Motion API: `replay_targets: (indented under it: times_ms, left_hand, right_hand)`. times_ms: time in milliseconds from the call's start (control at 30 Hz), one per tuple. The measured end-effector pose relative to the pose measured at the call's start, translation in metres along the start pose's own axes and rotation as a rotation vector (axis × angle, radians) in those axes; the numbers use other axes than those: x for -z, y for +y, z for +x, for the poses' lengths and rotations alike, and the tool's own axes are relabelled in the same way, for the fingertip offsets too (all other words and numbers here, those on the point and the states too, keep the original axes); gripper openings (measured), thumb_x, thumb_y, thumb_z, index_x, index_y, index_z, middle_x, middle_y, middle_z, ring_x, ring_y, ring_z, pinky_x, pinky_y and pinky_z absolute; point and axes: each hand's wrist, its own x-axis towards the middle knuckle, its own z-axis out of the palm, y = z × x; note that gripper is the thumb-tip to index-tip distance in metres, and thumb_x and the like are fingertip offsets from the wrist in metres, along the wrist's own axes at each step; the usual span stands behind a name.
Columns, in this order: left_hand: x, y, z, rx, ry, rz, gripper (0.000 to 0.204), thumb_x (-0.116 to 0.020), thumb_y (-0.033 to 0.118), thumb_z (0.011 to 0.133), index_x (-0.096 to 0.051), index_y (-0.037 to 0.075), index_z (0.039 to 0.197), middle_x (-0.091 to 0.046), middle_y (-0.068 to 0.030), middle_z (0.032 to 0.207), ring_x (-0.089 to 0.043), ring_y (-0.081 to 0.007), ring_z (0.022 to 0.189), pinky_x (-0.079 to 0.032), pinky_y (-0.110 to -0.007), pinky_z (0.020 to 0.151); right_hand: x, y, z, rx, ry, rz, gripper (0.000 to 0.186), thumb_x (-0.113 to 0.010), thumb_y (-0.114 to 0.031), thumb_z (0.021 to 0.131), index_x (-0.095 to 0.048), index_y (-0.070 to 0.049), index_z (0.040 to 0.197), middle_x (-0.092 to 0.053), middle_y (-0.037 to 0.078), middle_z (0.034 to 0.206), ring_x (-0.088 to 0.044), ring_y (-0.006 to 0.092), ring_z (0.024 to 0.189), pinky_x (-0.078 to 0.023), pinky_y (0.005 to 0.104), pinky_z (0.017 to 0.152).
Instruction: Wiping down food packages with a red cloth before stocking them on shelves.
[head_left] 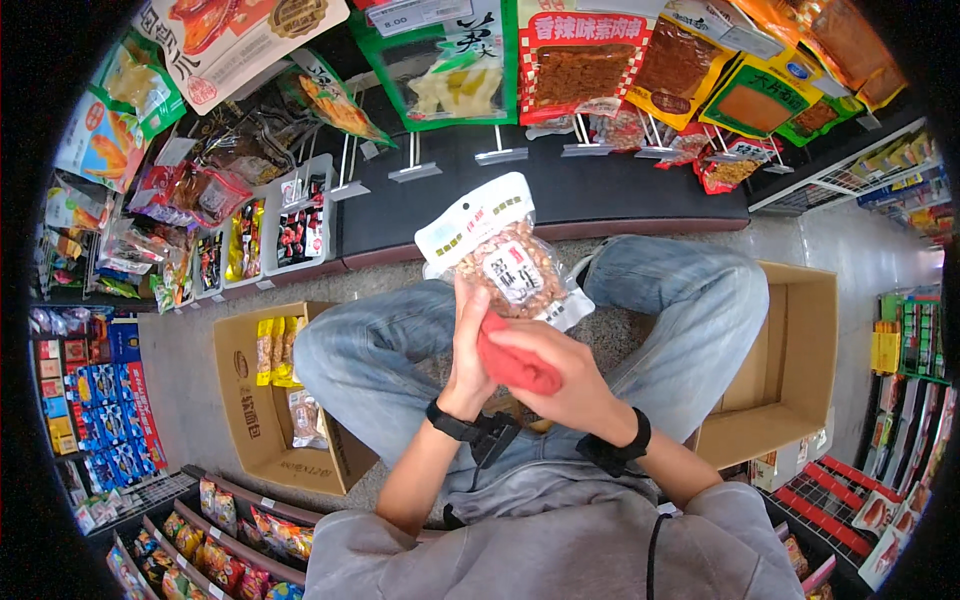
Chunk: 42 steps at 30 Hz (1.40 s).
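Observation:
A clear bag of peanuts (522,285) with a white header tilts up in front of me, above my lap. Around its lower left edge my left hand (464,350) is closed, with the thumb along the front. A crumpled red cloth (518,362) is bunched in my right hand (572,368), pressed close to the bag's lower part. The cloth covers part of the left fingers and the bag's bottom edge. Both wrists wear black straps.
Left of my knees stands an open cardboard box (262,440) holding yellow packets (278,350) and a clear bag (306,418). Another open cardboard box (762,425) sits at the right. Ahead, snack packets (450,75) hang on hooks above a dark shelf base (560,195).

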Motion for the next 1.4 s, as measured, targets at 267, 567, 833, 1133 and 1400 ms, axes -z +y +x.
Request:
replay_targets:
  times_ms: [267,567,833,1133,1400]
  left_hand:
    - [-0.023,-0.002,-0.004,0.040,-0.013,-0.057,0.055,-0.039,0.046,0.101,-0.042,0.006,0.138,-0.054,-0.0095,0.131,-0.051,-0.0218,0.122,-0.040,-0.039,0.105]
    - [0.006,-0.009,-0.009,0.117,0.105,-0.003,0.057,-0.031,0.049,0.102,-0.042,0.006,0.138,-0.050,-0.0093,0.136,-0.047,-0.0229,0.126,-0.036,-0.039,0.107]
    - [0.011,0.004,-0.019,0.047,0.127,0.194,0.056,-0.030,0.045,0.103,-0.038,0.005,0.141,-0.047,-0.0089,0.141,-0.044,-0.0228,0.129,-0.032,-0.038,0.109]
    - [-0.004,0.070,-0.007,-0.354,0.351,0.315,0.063,-0.037,0.050,0.100,-0.033,0.004,0.143,-0.045,-0.0112,0.141,-0.044,-0.0244,0.130,-0.034,-0.041,0.108]
    - [-0.060,0.102,-0.040,-0.177,-0.179,0.413,0.059,-0.035,0.047,0.100,-0.040,0.001,0.138,-0.054,-0.0151,0.131,-0.056,-0.0251,0.117,-0.044,-0.040,0.100]
  right_hand:
    - [0.019,0.004,0.012,-0.034,0.342,-0.375,0.055,-0.061,-0.003,0.081,-0.047,-0.002,0.134,-0.042,0.021,0.141,-0.038,0.0355,0.135,-0.028,0.0440,0.112]
    - [-0.025,0.060,0.008,0.043,0.182,-0.142,0.054,-0.056,-0.007,0.079,-0.052,-0.008,0.133,-0.038,0.017,0.149,-0.021,0.0391,0.143,-0.019,0.0500,0.115]
    - [-0.027,0.041,0.027,0.139,0.133,-0.135,0.062,-0.057,0.004,0.072,-0.052,-0.007,0.133,-0.040,0.016,0.147,-0.028,0.0355,0.142,-0.021,0.0471,0.116]
    - [0.023,0.030,-0.020,0.176,-0.055,-0.004,0.054,-0.063,0.010,0.070,-0.060,-0.005,0.122,-0.052,0.014,0.137,-0.045,0.0315,0.131,-0.037,0.0395,0.108]
    - [0.080,-0.007,-0.022,-0.164,0.170,1.081,0.059,-0.069,-0.017,0.087,-0.041,-0.005,0.138,-0.052,0.009,0.133,-0.053,0.0151,0.116,-0.042,0.0314,0.100]
